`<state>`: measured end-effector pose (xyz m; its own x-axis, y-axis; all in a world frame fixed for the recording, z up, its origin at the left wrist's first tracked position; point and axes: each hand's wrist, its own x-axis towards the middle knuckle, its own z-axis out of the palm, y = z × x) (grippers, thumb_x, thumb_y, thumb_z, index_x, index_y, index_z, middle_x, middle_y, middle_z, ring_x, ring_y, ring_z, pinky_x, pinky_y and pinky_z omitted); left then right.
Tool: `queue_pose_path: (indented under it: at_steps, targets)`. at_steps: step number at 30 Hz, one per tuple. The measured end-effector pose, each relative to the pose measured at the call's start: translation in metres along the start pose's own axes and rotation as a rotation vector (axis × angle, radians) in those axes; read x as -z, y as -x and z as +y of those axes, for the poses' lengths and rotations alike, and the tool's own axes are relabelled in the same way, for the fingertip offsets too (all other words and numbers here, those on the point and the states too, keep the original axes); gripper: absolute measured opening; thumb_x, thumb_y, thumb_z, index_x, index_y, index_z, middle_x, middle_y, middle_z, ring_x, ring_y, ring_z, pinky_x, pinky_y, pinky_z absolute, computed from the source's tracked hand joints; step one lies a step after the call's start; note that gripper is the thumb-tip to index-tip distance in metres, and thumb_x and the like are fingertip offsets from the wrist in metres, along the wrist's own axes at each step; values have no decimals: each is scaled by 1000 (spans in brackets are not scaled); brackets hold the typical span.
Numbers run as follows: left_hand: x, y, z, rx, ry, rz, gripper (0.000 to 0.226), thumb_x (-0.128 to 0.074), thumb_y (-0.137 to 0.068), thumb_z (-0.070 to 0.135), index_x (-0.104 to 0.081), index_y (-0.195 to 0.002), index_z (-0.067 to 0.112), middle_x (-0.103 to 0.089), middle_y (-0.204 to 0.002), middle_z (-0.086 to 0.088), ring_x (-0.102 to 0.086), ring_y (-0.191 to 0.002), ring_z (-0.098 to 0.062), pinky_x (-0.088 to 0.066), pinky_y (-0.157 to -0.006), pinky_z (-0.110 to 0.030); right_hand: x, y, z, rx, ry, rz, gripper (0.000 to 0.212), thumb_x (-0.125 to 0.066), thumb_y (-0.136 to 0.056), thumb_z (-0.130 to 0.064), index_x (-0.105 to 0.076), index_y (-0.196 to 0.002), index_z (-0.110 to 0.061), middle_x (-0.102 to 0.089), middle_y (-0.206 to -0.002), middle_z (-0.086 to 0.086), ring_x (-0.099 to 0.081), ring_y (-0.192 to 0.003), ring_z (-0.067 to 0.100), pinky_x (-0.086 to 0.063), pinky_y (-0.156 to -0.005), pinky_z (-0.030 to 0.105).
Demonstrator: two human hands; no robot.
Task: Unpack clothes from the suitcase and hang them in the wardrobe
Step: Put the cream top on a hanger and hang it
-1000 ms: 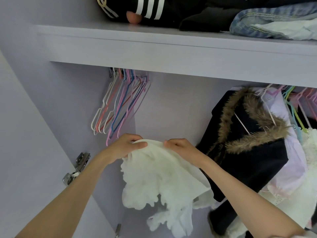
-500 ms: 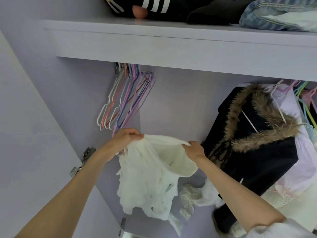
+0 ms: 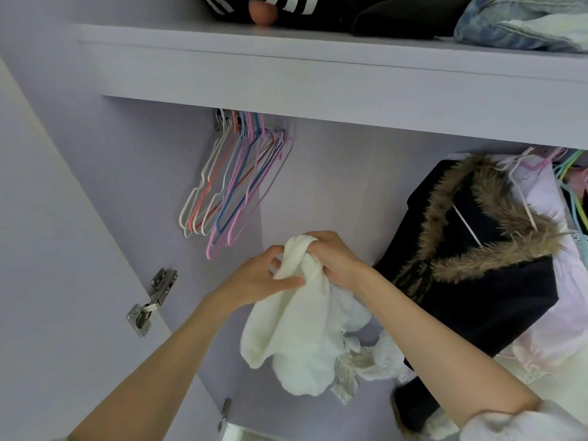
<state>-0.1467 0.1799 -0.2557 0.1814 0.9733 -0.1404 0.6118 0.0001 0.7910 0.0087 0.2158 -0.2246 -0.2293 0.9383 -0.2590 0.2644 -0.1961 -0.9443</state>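
Right hand [image 3: 334,259] now grips bunched top of soft white garment [image 3: 296,326]; left hand [image 3: 261,278] pinches it too. Hands closer than before. Colourful wire hangers [image 3: 235,192] next, probably.

Two bare forearms, white sleeve [image 3: 521,424] bunched at the right elbow, bare left hand [image 3: 254,281], bare right hand [image 3: 337,259]

Under the lilac wardrobe shelf [image 3: 318,81], a bare stretch of back wall lies open between the bunch of empty coloured wire hangers [image 3: 235,186] near the shelf's left end and the black coat with a brown fur-trimmed hood [image 3: 483,249] toward its right end. Both hands and the bunched white fabric garment [image 3: 296,326] fill the lower part of that gap. Right of the coat, hung pale clothes [image 3: 556,313] crowd the space. A metal door hinge [image 3: 152,300] juts from the left side wall.
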Motion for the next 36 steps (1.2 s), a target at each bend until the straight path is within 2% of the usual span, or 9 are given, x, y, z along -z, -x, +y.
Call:
queue_pose_path:
  at_steps: [5, 7, 13, 15, 18, 23, 28, 31, 36]
  targets:
    - [5, -10, 7, -175, -108, 337, 13, -50, -94, 12, -60, -102, 13, -59, -80, 3, -52, -69, -15, -35, -61, -18, 5, -4, -7, 85, 93, -27, 17, -62, -85, -10, -67, -99, -1, -64, -89, 7, -60, -81, 17, -47, -72, 26]
    - [11, -10, 3, -120, -132, 342, 18, -43, -94, 5, -59, -103, 8, -56, -76, 1, -50, -66, -14, -33, -54, -18, 12, -9, -2, 88, 149, -46, 10, -64, -84, -9, -67, -92, -6, -62, -84, 3, -57, -77, 13, -44, -68, 21]
    - [17, 1, -10, 152, -177, 205, 22, -30, -95, 3, -49, -107, 6, -53, -92, -11, -50, -78, -24, -39, -66, -29, -1, -28, 24, 10, 262, -70, 16, -66, -81, -7, -60, -72, -19, -58, -83, -2, -54, -79, 14, -42, -70, 22]
    - [23, 8, -14, 242, -125, 137, 25, -27, -99, 9, -45, -117, 6, -50, -102, -10, -48, -86, -22, -36, -71, -27, -14, -31, 22, -40, 253, -188, 8, -62, -82, -4, -62, -83, -13, -59, -88, 2, -55, -81, 16, -43, -73, 24]
    - [39, 21, -15, 307, -9, 102, 35, -27, -101, 14, -40, -133, 10, -48, -129, -9, -46, -109, -22, -33, -87, -26, -32, -35, 4, -84, 231, -385, 36, -59, -88, -12, -53, -124, -12, -56, -119, 6, -54, -110, 19, -45, -89, 27]
    - [60, 37, -24, 349, 38, 144, 38, -32, -100, 13, -39, -137, 11, -41, -143, -7, -41, -124, -20, -30, -95, -23, -73, -61, -40, 1, 101, -110, 56, -50, -96, -32, -33, -142, -7, -41, -143, 8, -46, -126, 23, -46, -92, 32]
    - [77, 46, -36, 359, 149, 221, 29, -35, -98, 18, -54, -120, 17, -58, -117, -7, -55, -108, -25, -43, -94, -33, -87, -84, -65, -146, -121, -21, 32, -53, -93, -36, -55, -113, -11, -60, -104, 2, -49, -94, 18, -38, -83, 33]
    - [81, 47, -42, 330, 187, 243, 26, -41, -95, 17, -59, -113, 14, -63, -112, -10, -59, -104, -28, -47, -90, -37, -91, -87, -71, -177, -158, -27, 18, -57, -92, -30, -55, -79, -17, -59, -77, -3, -44, -69, 11, -34, -63, 25]
    - [81, 46, -46, 294, 270, 277, 20, -48, -94, 14, -60, -109, 10, -64, -102, -10, -60, -92, -23, -46, -74, -28, -91, -90, -76, -177, -535, 54, 19, -49, -93, -7, -49, -74, -8, -48, -64, 6, -40, -54, 14, -37, -50, 22]
